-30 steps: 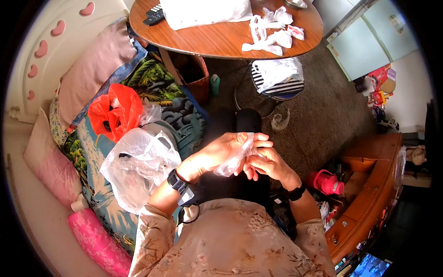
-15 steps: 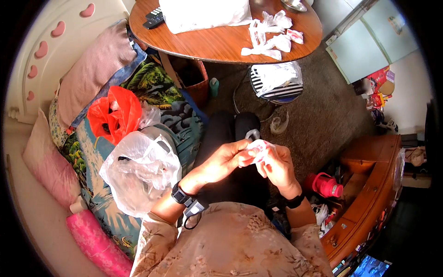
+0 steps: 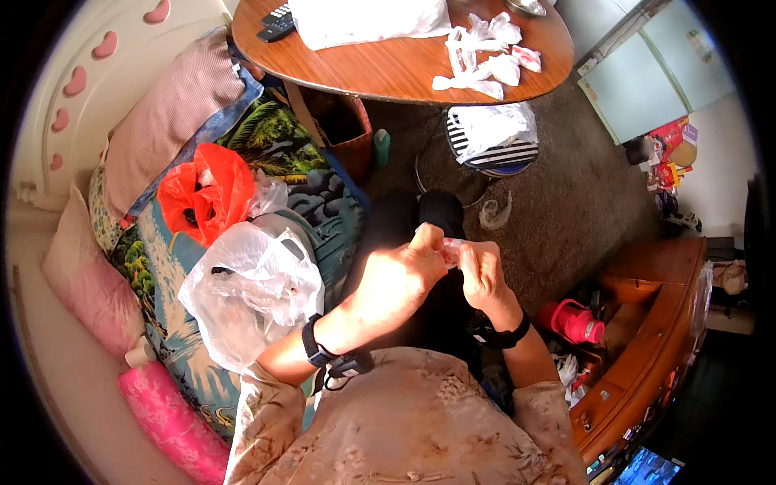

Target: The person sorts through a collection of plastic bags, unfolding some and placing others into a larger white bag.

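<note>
My left hand [image 3: 400, 275] and my right hand [image 3: 482, 273] meet over my lap, both pinching a small crumpled piece of clear plastic [image 3: 451, 250] between the fingertips. Most of the plastic is hidden by my fingers. A dark watch sits on my left wrist and a dark band on my right. Beside my left forearm a large clear plastic bag [image 3: 250, 295] lies on the patterned bed cover, with a red plastic bag [image 3: 206, 194] just behind it.
A wooden oval table [image 3: 388, 69] stands ahead with a white bag [image 3: 368, 18], several knotted white bags [image 3: 485, 52] and a remote [image 3: 275, 23]. A stool bearing a striped bag [image 3: 493, 141] is below it. Pillows lie left; a wooden cabinet [image 3: 647, 339] and pink jug [image 3: 574, 322] right.
My hands have drawn closer together and the plastic piece has been gathered from a spread sheet into a small wad between the fingertips.
</note>
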The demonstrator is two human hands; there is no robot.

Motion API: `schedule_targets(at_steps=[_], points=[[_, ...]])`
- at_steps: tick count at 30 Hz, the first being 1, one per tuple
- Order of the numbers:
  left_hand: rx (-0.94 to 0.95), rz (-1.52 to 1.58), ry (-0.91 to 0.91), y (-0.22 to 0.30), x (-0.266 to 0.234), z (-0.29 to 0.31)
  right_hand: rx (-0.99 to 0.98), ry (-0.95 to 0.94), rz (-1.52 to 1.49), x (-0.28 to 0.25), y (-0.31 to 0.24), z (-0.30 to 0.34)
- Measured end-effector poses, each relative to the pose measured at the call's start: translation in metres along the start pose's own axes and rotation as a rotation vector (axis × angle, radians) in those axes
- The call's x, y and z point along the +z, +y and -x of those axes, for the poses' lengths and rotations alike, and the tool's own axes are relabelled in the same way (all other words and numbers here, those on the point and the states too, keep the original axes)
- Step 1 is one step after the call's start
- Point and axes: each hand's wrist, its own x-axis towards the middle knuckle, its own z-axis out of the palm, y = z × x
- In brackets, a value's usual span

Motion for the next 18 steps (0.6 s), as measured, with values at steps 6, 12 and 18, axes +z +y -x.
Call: schedule_targets(at_steps=[6,12,18], points=[[0.075,0.199,-0.091,-0.007,-0.017,-0.017,0.312,-0.302,-0.337,-0.004,-0.007,0.010],[-0.263,1.116,-0.194,-0.034,0.023,0.004,0.493,-0.329,-0.743,-0.007,-0.021,0.009],[-0.513,1.255,-0.178,-0.019,0.035,0.004,0.450,-0.119,-0.750,0.000,-0.011,0.013]])
